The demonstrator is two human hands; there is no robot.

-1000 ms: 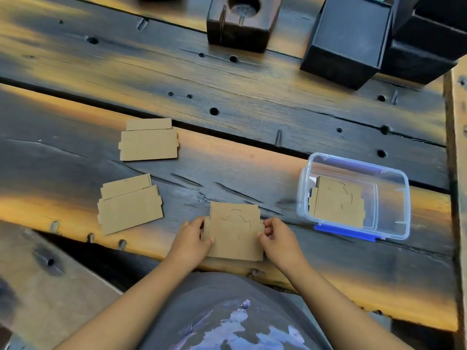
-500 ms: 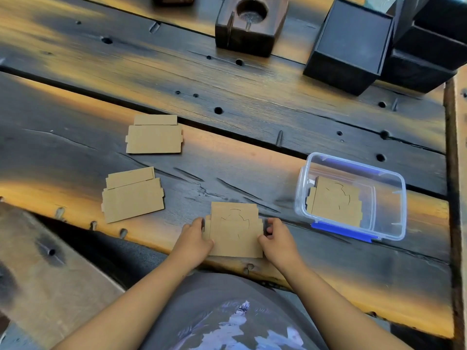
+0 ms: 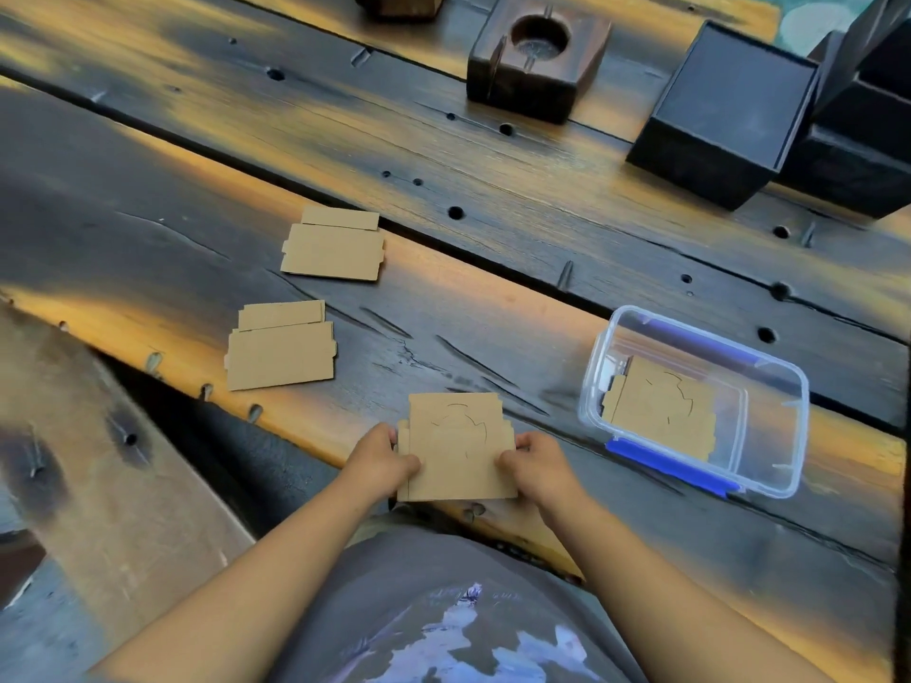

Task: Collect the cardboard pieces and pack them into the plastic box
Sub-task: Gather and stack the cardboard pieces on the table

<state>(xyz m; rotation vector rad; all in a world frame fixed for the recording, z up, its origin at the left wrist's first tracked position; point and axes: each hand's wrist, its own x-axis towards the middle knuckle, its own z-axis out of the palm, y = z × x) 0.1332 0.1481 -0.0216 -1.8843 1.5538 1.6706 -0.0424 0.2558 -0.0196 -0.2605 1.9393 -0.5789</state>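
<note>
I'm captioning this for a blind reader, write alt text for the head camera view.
Both hands, left and right, grip a cardboard piece by its sides at the near edge of a wooden table. A clear plastic box to the right holds one piece; two stacks lie left.

Table (image 3: 493, 199): rough weathered wood planks, scorched black with worn orange patches, cracked and pitted with holes, slight sheen. Cardboard pieces: matt brown, smooth face, die-cut edges, 1 held piece (image 3: 456, 448) with curved cut lines, 2 loose stacks (image 3: 281, 354) (image 3: 332, 248), 1 inside the plastic box (image 3: 660, 411). Plastic box (image 3: 788, 436): clear, glossy, smooth walls, with a blue opaque plastic clip (image 3: 670, 465). Wooden block (image 3: 537, 59): dark stained wood, semi-gloss, round recess. Black cube (image 3: 724, 110): matt, dusty top, material unclear. Shirt (image 3: 443, 608): grey cloth, glossy print.
</note>
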